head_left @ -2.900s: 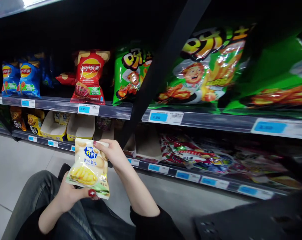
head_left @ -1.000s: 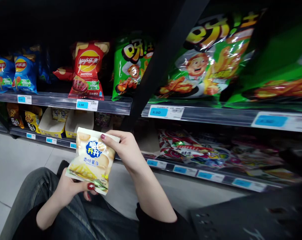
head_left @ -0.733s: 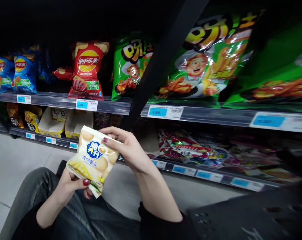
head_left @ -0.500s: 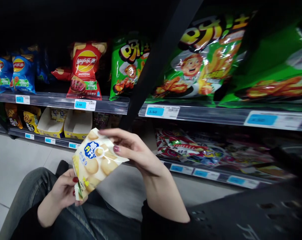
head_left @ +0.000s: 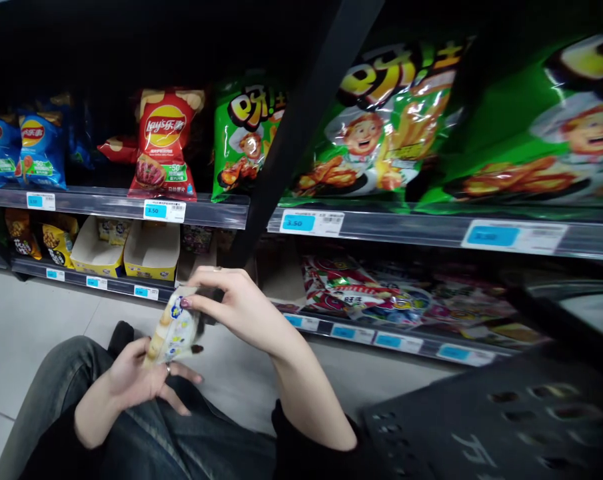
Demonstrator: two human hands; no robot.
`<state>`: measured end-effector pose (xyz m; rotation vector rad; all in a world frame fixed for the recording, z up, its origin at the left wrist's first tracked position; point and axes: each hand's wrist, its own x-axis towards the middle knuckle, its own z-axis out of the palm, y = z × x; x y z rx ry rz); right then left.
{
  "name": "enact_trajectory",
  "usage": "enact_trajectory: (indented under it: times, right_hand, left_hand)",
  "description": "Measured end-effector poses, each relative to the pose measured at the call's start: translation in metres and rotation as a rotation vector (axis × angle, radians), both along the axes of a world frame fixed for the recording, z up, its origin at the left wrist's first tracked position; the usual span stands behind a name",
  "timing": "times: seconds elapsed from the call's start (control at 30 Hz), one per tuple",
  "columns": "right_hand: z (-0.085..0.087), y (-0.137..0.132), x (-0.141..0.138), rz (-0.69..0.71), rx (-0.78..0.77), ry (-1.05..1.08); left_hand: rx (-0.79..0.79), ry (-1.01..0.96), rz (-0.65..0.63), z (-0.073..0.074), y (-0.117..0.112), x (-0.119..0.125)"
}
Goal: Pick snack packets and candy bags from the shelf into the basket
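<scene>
A small pale yellow snack bag [head_left: 174, 330] with a blue logo sits between my two hands, turned nearly edge-on to me. My right hand [head_left: 236, 307] pinches its top corner with thumb and fingers. My left hand [head_left: 136, 377] lies under the bag's lower end with its fingers loosely spread, the palm touching the bag. I am crouched in jeans in front of a snack shelf.
The upper shelf [head_left: 206, 213] carries blue, red [head_left: 164, 143] and green chip bags [head_left: 381, 127] with price tags. Yellow cardboard trays [head_left: 151, 250] and more snacks fill the lower shelf. A dark upright post [head_left: 301, 113] crosses in front. A black perforated basket [head_left: 506, 420] is at lower right.
The bag has turned from facing me to nearly edge-on. My left hand let go of its bottom edge and opened under it. The view shifted a little to the right.
</scene>
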<state>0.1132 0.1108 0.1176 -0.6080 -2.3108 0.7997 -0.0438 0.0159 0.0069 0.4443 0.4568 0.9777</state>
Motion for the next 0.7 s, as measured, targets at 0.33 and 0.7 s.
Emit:
enact_trajectory:
  times: [0.33,0.7]
  right_hand:
    - [-0.004,0.005,0.001,-0.160,-0.078,-0.127]
    - [-0.008,0.018,0.015,0.090,-0.626,0.074]
  left_hand:
    - [0.271,0.388,-0.100,0.012,-0.007,-0.026]
    - [0.117,0.797,0.280,0.009,0.002,0.008]
